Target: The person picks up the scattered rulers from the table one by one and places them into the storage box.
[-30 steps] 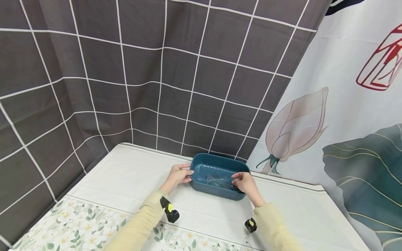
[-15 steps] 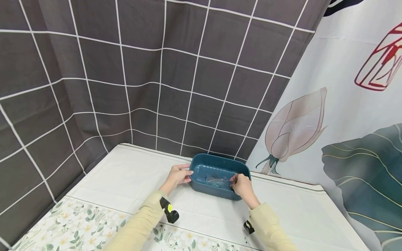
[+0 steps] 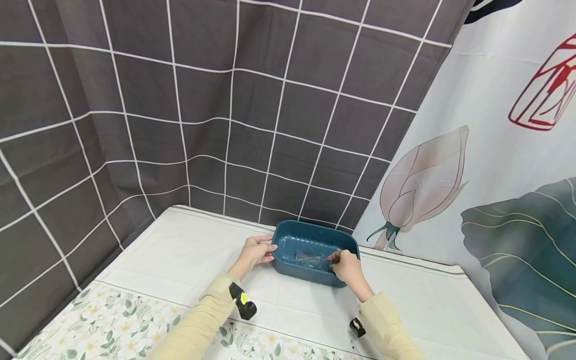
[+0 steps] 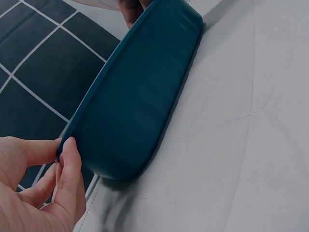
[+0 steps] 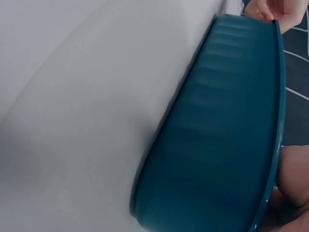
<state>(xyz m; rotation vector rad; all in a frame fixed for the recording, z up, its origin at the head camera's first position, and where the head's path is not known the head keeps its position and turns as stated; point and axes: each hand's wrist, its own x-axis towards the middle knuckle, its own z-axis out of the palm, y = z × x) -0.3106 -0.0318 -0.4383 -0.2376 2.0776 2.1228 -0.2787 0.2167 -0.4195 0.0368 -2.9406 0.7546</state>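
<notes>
A teal, rounded-rectangular plastic basin (image 3: pixel 310 275) sits on the white cloth. My left hand (image 3: pixel 254 252) pinches its left rim between thumb and fingers; the left wrist view shows the same hand (image 4: pixel 48 179) at the rim. Several thin, clear-looking small items (image 3: pixel 310 258) lie in a loose heap on the basin floor; their kind is too small to make out. Inside the right end, my right hand (image 3: pixel 348 267) has its fingers bent down beside that heap. From the right wrist, the basin wall (image 5: pixel 212 130) hides those fingertips, so whether they pinch anything is unclear.
The white cloth (image 3: pixel 202 250) covers the table, with a floral cloth (image 3: pixel 121 320) along its front. Behind the basin hangs a dark grid-patterned curtain (image 3: pixel 256 100). A pale curtain with a printed flower (image 3: pixel 418 185) hangs at the right.
My right hand has shifted slightly left and toward me within the basin, and has barely moved over the last half second. The left hand and basin stay put.
</notes>
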